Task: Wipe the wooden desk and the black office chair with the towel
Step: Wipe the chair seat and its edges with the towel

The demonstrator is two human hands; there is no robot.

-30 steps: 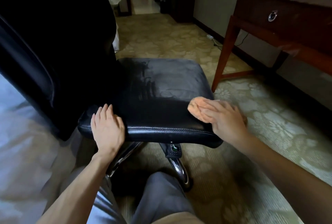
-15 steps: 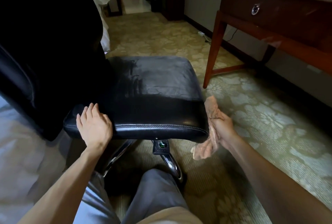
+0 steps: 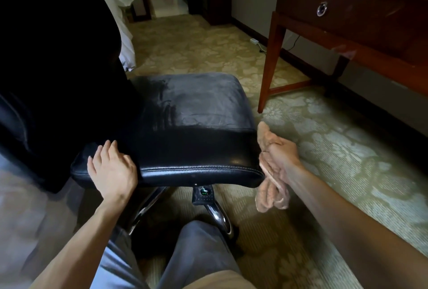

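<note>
While the left grip lies flat on the near-left corner of the chair seat, fingers spread and pinching nothing, the right grip sits off the seat, just beside its near-right corner, fingers curled round the towel.

Towel: bunched, one end sticking up above the fist, the rest hanging below, clear of the floor.

Seat: dull streaked patch toward the far side, glossier band along the near edge.

Surface: far right, well apart from both grips.

Risks, as judged:
- A hanging fold could drag on the floor and carry grit back onto the leather.
- The chair stands on a chrome base. A hard stroke could turn or shift it if the left grip only rests rather than braces.
- With the towel wadded, little cloth would meet the seat, so streaks could stay.
</note>
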